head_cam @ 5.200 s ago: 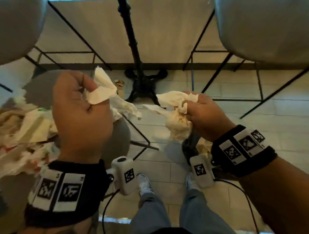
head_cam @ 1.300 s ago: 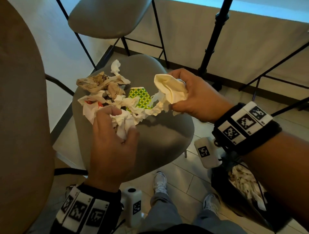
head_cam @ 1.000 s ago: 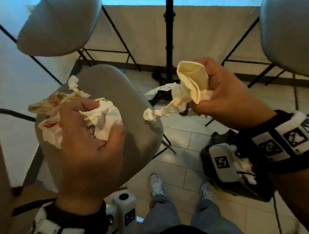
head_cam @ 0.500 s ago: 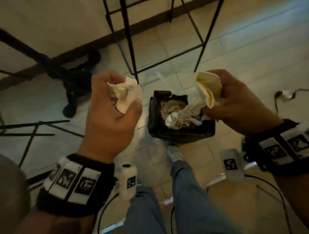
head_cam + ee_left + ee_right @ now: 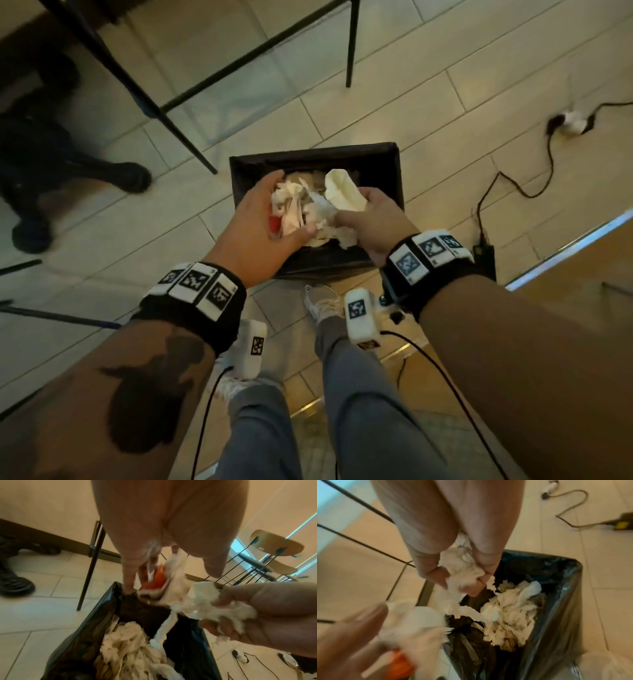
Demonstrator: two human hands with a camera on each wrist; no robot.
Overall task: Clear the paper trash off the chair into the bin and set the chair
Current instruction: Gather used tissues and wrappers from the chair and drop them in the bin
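Observation:
The black-lined bin stands on the tiled floor by my feet, with crumpled white paper inside it. My left hand is over its left side. Thumb and fingers hold a loose wad of white paper with a red-orange piece in it, and one fingertip touches the liner. My right hand is over the right side of the bin. It grips crumpled white tissue and a cream napkin, with a strand hanging into the bin. The chair with the trash is out of view.
Thin black chair legs stand just behind and left of the bin. Another person's black boots are at the far left. A cable and power adapter lie on the floor to the right. My shoes are just in front of the bin.
The view has swung from the chair seat down to the bin. Both hands, each still holding paper, have come down together from above the bin to its opening.

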